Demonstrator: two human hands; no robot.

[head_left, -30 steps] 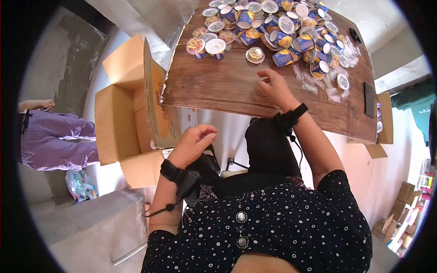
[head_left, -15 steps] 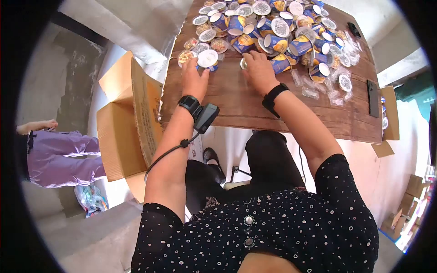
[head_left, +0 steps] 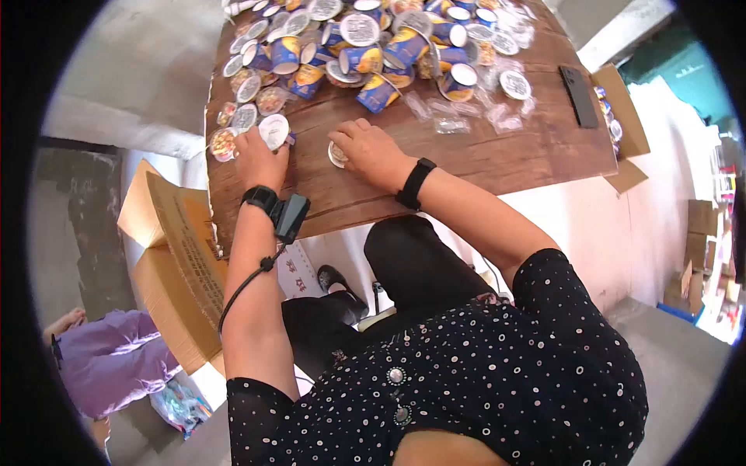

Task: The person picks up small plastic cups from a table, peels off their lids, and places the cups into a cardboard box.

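On the brown table (head_left: 497, 159), my left hand (head_left: 260, 163) is at a blue paper cup with a white round top (head_left: 273, 132). The cup sits between the thumb and fingers. Just left of that hand lies a clear round tub of colourful contents (head_left: 223, 144). My right hand (head_left: 371, 155) is curled over a small round pale piece (head_left: 336, 154), mostly hidden under the fingers. Past both hands spreads a pile of blue and yellow paper cups (head_left: 360, 59) and tubs with printed lids (head_left: 359, 29).
Small clear plastic packets (head_left: 452, 124) lie right of the pile. A black phone (head_left: 579, 96) rests near the right edge. Open cardboard boxes stand at the left (head_left: 175, 272) and right (head_left: 625, 116). A person in purple trousers (head_left: 116, 361) is at the far left.
The view has swung, so the table and both hands appear further left and lower. My hands stay at the same cup and round piece.
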